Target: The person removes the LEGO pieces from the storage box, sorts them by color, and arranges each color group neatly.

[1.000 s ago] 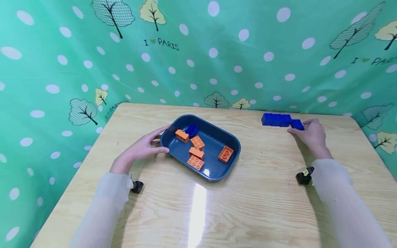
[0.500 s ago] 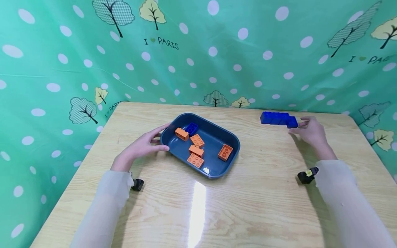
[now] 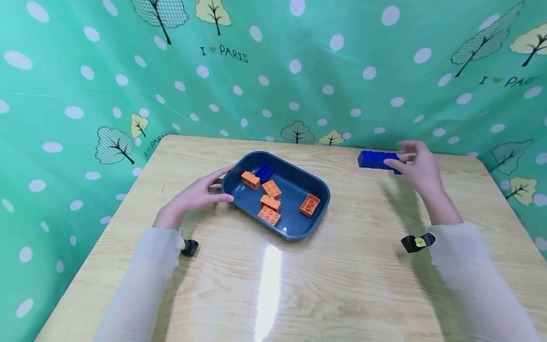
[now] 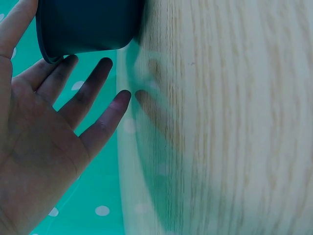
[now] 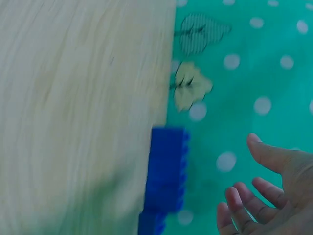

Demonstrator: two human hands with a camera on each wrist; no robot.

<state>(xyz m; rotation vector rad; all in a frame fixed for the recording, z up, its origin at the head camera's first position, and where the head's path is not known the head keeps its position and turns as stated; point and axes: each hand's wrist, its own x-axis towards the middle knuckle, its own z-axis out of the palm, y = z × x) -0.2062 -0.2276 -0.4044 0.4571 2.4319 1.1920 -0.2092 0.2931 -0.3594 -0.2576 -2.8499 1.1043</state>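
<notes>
In the head view, my left hand (image 3: 190, 195) rests at the left end of a dark blue tray (image 3: 295, 179), thumb and fingertips touching its rim. The left wrist view shows those fingers spread and fairly straight beside the tray's outer wall (image 4: 88, 27). My right hand (image 3: 420, 171) is raised over the right end of a row of blue toy bricks (image 3: 372, 160) at the table's back. Its fingers are loosely bent and hold nothing in the right wrist view, apart from the row. One blue brick (image 5: 150, 224) at the row's end sits slightly offset from the others.
Several orange toy bricks (image 3: 269, 216) and one blue brick (image 3: 264, 172) lie in the tray. A green patterned cloth (image 3: 299, 85) hangs right behind the wooden table (image 3: 342, 266). Each wrist wears a small black camera (image 3: 412, 243).
The right hand slid the single blue brick left against the end of the row, then let go and rose. The left hand stayed at the tray.
</notes>
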